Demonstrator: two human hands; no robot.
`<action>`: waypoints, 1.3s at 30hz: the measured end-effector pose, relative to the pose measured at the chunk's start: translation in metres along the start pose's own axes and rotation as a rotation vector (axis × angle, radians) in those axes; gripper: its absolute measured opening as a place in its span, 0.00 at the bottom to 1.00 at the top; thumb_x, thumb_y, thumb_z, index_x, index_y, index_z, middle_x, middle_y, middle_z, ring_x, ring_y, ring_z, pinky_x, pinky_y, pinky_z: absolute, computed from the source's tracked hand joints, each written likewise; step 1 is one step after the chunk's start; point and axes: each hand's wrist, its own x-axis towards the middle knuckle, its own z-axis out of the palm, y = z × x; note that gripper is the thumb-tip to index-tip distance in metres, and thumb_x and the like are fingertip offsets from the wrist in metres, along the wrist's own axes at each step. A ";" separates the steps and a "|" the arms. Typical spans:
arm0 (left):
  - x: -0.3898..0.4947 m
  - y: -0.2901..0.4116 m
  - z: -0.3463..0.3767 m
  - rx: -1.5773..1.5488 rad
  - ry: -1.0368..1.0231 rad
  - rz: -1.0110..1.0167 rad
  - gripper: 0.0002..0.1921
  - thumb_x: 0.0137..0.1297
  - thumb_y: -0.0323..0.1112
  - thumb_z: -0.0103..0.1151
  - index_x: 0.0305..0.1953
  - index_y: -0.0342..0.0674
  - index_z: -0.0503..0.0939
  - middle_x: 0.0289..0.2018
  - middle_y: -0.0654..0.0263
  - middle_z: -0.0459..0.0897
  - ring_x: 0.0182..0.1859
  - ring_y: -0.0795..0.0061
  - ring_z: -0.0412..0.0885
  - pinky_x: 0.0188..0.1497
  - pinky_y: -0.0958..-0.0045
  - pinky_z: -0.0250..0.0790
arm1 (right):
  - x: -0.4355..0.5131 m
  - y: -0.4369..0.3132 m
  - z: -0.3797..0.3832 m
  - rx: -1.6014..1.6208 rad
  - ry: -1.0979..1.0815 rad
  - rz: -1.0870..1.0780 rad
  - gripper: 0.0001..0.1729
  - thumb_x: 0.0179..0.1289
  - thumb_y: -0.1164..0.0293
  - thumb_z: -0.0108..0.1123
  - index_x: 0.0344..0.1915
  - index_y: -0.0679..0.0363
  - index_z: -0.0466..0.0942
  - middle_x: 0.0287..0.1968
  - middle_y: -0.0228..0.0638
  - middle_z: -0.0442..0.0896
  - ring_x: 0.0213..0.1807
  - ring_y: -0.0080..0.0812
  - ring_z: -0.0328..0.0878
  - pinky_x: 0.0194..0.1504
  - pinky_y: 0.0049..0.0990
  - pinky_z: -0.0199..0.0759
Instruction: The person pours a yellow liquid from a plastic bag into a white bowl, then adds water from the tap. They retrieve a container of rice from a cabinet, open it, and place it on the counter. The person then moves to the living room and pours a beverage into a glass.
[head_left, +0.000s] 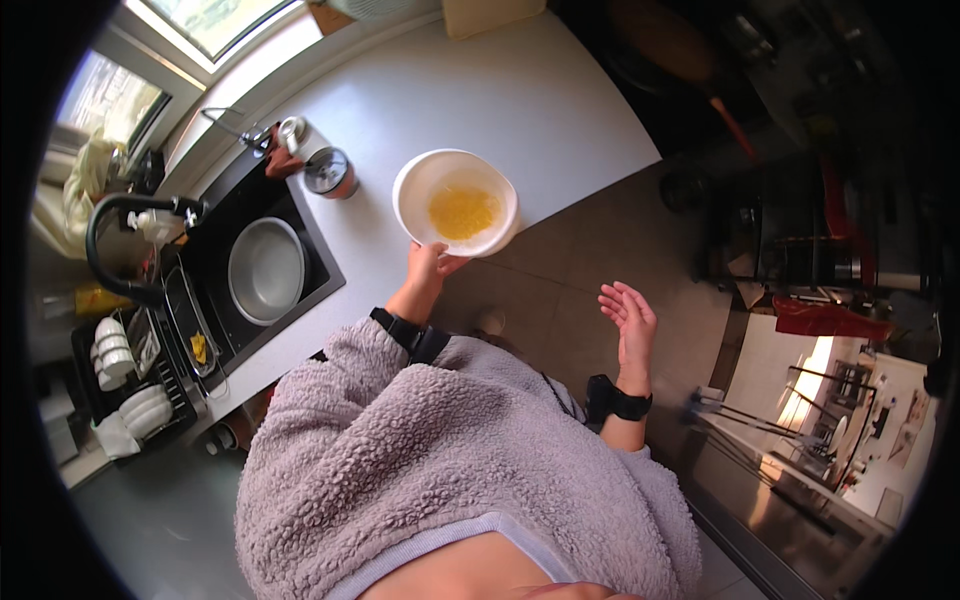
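Observation:
My left hand (429, 271) grips the near rim of a white bowl (411, 187), thumb toward the inside and fingers beneath. Yellow contents (463, 211), perhaps beaten egg, cover part of the bowl's bottom. The bowl is at the counter's front edge; whether it rests there or is lifted, I cannot tell. Off to the right, my right hand (631, 319) is raised over the floor with its fingers extended and nothing in it. A dark-topped jar or cup (330, 172) stands on the counter left of the bowl.
A black sink (315, 259) at left holds a grey metal basin (266, 270) under a black faucet (97, 232). White bowls (112, 349) stand in a dish rack (171, 390). At upper right, a pan with a red handle (731, 124) sits on a dark stove. The pale counter (480, 82) runs along the window.

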 end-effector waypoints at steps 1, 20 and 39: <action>0.012 -0.006 0.009 -0.023 0.019 0.053 0.25 0.54 0.20 0.40 0.57 0.37 0.59 0.48 0.51 0.71 0.41 0.54 0.79 0.38 0.57 0.78 | -0.002 -0.001 -0.017 0.013 0.039 -0.007 0.14 0.68 0.71 0.46 0.46 0.68 0.74 0.42 0.43 0.82 0.39 0.29 0.81 0.41 0.23 0.74; 0.069 -0.043 0.164 -0.246 0.053 -0.395 0.32 0.63 0.50 0.52 0.60 0.32 0.60 0.56 0.51 0.67 0.58 0.59 0.69 0.60 0.64 0.64 | 0.053 0.003 -0.148 0.018 0.311 0.162 0.15 0.69 0.68 0.47 0.47 0.67 0.74 0.41 0.41 0.82 0.40 0.30 0.81 0.42 0.24 0.75; -0.235 -0.535 0.738 1.043 -1.942 -0.265 0.13 0.62 0.28 0.51 0.48 0.35 0.76 0.32 0.65 0.80 0.33 0.78 0.78 0.31 0.78 0.73 | -0.099 -0.013 -0.602 0.502 1.334 -0.180 0.15 0.67 0.69 0.47 0.46 0.67 0.75 0.39 0.41 0.83 0.38 0.29 0.81 0.39 0.23 0.75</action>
